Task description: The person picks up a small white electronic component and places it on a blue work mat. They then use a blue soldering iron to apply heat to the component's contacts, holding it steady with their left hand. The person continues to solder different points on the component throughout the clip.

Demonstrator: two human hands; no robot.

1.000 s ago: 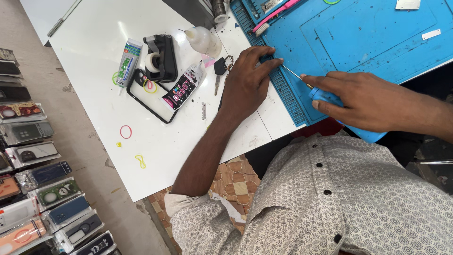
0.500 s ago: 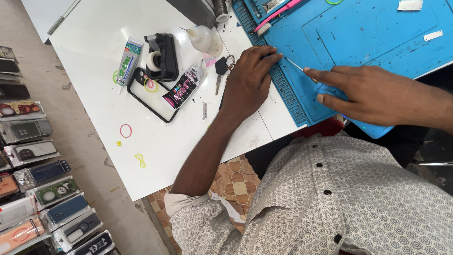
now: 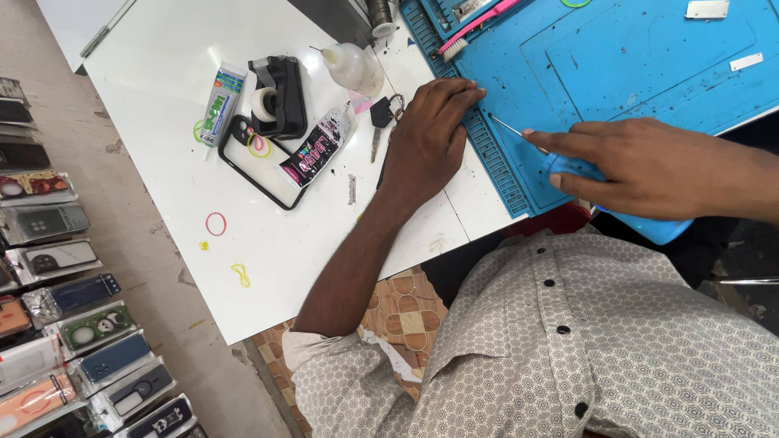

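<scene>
The handle of the thin metal screwdriver (image 3: pixel 507 126) is hidden inside the right hand (image 3: pixel 641 166); the blue rubber work mat (image 3: pixel 617 57) is cut off at the top edge.

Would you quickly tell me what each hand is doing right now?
Left hand: open, resting flat on the blue mat edge, holding nothing.
Right hand: closed on a thin metal tool.

Your flat rubber work mat (image 3: pixel 649 73) is blue; your glossy table top (image 3: pixel 178 105) white; your buttoned cotton shirt (image 3: pixel 633 349) beige, honeycomb-patterned.
</scene>
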